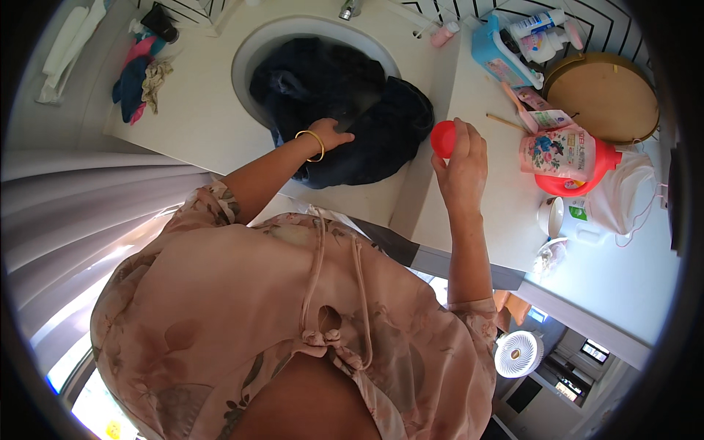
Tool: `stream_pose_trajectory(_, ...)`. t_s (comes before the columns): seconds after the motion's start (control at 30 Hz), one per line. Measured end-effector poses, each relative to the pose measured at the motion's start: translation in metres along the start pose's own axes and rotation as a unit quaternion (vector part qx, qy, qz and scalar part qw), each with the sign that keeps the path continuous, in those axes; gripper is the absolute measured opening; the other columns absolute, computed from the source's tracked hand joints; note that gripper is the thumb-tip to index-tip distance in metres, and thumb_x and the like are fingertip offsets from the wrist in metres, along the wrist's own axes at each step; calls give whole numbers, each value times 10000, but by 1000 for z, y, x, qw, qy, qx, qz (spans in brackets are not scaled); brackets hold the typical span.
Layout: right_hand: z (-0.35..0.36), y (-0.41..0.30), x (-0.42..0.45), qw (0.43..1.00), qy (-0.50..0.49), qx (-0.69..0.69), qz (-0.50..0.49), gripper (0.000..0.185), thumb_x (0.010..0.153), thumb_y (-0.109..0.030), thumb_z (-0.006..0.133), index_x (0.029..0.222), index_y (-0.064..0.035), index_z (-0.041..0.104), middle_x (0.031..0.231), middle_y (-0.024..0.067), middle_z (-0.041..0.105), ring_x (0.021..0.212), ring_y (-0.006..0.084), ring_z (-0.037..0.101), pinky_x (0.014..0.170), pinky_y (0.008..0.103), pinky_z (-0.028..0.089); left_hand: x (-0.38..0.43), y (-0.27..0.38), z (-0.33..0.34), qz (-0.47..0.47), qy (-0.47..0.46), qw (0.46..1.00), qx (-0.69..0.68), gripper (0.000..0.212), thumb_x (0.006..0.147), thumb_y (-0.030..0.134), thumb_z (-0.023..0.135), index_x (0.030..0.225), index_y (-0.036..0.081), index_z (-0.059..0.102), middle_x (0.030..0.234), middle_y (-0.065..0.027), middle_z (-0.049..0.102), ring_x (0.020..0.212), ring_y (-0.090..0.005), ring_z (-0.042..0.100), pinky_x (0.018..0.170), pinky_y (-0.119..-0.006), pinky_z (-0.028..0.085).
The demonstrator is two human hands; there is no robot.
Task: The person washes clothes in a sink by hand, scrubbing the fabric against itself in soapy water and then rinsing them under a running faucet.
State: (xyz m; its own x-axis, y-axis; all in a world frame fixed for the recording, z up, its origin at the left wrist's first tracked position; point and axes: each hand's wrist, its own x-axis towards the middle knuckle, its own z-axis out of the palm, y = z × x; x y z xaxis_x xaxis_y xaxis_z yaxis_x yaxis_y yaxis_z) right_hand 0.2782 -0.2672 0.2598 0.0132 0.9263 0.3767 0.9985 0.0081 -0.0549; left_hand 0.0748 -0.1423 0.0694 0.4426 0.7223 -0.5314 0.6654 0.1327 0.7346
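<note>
Dark wet-looking clothing [319,82] fills the round sink basin [242,71], and a bunched part of it hangs over the front rim onto the counter. My left hand [329,133], with a gold bangle at the wrist, rests on this cloth at the basin's near side. Its thumb points right; the fingers are partly hidden, so a grip on the fabric cannot be made out. Between thumb and fingers, my right hand [462,165] holds a red plastic cap [443,139] above the counter ledge, just right of the clothing. The cap's contents are not visible.
At right on the ledge lie a pink detergent bottle [558,154] with a red cap and handle, a white jug [588,220], a cup [550,216], a blue caddy [500,58] and a round tan lid [602,99]. Small cloths [135,82] lie left. A faucet [348,10] tops the basin.
</note>
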Motion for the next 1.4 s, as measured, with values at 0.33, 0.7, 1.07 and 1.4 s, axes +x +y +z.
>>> stream_pose_trajectory(0.33,-12,-21,16,995,-30,-80,-50,696,574,-45,759,1211,-44,476,1134,126,526,979,300,522,827,380,451,25,-7,9,-12,-47,990,-135,583,668,238,770,1149,-35,587,1129,-175,610,1022,-263,589,908,-298,443)
stream_pose_trajectory(0.7,-29,-37,23,986,-10,-150,-73,675,591,-44,740,1213,-78,480,1134,111,506,965,302,507,809,396,441,6,8,16,28,-115,853,-508,227,717,84,650,936,57,596,894,-53,596,802,-178,580,738,-267,486)
stream_pose_trajectory(1.07,-53,-47,24,983,-10,-170,-70,719,572,-20,738,1234,-115,474,1166,104,490,1002,307,496,826,407,430,24,-20,38,-3,-227,705,-672,161,726,87,520,845,41,618,851,-100,640,778,-246,622,786,-334,521)
stream_pose_trajectory(1.4,-57,-47,26,983,7,-168,-69,717,572,-18,741,1231,-119,476,1161,105,490,991,312,496,799,416,441,8,-10,31,-46,-198,734,-648,148,709,112,526,810,61,621,812,-79,637,744,-229,610,748,-299,511)
